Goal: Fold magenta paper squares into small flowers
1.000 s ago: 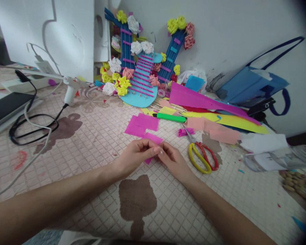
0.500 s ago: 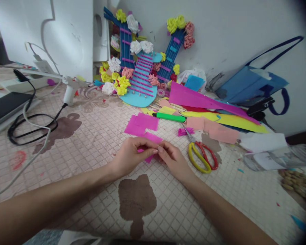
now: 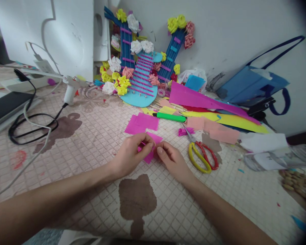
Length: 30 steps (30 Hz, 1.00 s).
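Observation:
My left hand (image 3: pixel 132 154) and my right hand (image 3: pixel 172 160) meet over the table, both pinching a small square of magenta paper (image 3: pixel 151 154). The fingers of both hands are curled onto the paper's edge, and part of the sheet is hidden under them. Two more magenta paper squares (image 3: pixel 142 123) lie just beyond my hands. A pair of scissors with a yellow and a red handle (image 3: pixel 202 156) lies to the right of my right hand. A small rolled magenta piece (image 3: pixel 185 131) sits by the scissor blades.
A green marker (image 3: pixel 171 117) lies past the paper squares. Sheets of magenta, yellow and pink paper (image 3: pixel 214 115) pile at the right, by a blue bag (image 3: pixel 255 86). Blue craft pieces with paper flowers (image 3: pixel 140 68) lean on the wall. A glue gun (image 3: pixel 70 89) and black cables (image 3: pixel 30 126) lie at left.
My fingers have shifted on the magenta paper, my left thumb and forefinger now folding its edge. The hands stay in the same place.

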Tool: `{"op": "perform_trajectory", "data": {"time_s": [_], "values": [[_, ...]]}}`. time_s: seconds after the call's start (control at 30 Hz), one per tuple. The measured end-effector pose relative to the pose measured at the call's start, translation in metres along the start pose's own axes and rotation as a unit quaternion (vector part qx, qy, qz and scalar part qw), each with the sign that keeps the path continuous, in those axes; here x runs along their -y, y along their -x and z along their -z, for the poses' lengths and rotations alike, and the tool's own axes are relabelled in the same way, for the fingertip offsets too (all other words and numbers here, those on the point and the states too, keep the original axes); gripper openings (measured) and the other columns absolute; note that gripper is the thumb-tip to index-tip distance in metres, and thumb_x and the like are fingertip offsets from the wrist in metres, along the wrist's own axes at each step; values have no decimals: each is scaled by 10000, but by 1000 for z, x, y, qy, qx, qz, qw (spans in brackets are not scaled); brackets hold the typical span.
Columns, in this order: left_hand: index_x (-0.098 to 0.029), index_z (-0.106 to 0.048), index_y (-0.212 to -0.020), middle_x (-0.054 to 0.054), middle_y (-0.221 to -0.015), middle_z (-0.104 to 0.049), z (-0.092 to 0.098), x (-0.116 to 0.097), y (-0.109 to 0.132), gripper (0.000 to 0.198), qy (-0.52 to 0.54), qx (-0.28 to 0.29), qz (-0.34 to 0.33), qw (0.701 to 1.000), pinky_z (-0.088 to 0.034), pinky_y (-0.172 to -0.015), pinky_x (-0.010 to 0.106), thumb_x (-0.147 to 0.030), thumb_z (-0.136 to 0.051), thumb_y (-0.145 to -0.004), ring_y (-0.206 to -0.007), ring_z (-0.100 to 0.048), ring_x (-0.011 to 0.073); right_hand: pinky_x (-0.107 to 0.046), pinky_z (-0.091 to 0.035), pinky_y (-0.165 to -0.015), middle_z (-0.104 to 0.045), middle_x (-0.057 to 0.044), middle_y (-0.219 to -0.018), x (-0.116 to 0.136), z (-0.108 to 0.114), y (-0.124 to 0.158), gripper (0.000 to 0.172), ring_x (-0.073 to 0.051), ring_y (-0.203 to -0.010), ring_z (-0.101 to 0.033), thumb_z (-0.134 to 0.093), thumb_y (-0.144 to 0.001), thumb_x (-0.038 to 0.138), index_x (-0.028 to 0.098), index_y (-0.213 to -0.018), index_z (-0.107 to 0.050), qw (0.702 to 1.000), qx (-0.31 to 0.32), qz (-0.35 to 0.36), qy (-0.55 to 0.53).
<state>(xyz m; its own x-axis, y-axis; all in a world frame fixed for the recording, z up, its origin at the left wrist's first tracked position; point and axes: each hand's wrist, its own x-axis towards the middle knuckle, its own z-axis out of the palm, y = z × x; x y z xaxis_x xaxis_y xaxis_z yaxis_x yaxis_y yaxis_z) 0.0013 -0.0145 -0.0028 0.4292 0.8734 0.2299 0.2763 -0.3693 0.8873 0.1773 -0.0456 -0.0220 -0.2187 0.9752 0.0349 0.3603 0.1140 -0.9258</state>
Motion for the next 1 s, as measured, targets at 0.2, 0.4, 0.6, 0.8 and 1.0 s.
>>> {"op": "perform_trajectory", "data": {"time_s": [0.2,0.4,0.6,0.8,1.0], "values": [[-137,-625,-815,4,-741,-635,2,4,-2,176,11,18,11,1000,-446,-649,234,-203,-489,-906,-695,-572,115,-252,-299,-528,-406,36,-626,1,1,-1,340,-115,-573,-372,-428,-924,488,198,-754,-479,999,2,-15,-29],[-154,-709,-907,23,-868,-724,0,7,-1,138,11,21,-40,999,-484,-703,230,-140,-585,-847,-777,-649,127,-248,-317,-533,-426,31,-636,0,1,-2,346,-114,-581,-394,-426,-923,492,184,-795,-519,1000,0,-12,-16],[-168,-708,-908,12,-854,-727,1,4,-2,129,-39,12,-79,996,-482,-668,223,-149,-592,-852,-738,-646,116,-245,-323,-530,-430,32,-631,0,1,-1,344,-110,-575,-397,-430,-923,489,190,-767,-498,1000,-1,-5,-11],[-146,-633,-714,6,-662,-639,42,18,-26,165,-178,-108,-92,974,-445,-591,240,-243,-613,-846,-617,-559,118,-231,-336,-499,-456,36,-626,-1,2,0,315,-99,-540,-410,-456,-910,493,196,-818,-505,998,-13,-17,-52],[-148,-610,-1099,99,-1072,-646,53,40,-32,286,-216,29,-194,956,-464,-885,370,-267,-632,-840,-1023,-578,222,-224,-354,-485,-484,29,-630,-3,5,-3,274,-93,-530,-421,-513,-885,447,191,-795,-545,998,-26,-31,-48]]}}
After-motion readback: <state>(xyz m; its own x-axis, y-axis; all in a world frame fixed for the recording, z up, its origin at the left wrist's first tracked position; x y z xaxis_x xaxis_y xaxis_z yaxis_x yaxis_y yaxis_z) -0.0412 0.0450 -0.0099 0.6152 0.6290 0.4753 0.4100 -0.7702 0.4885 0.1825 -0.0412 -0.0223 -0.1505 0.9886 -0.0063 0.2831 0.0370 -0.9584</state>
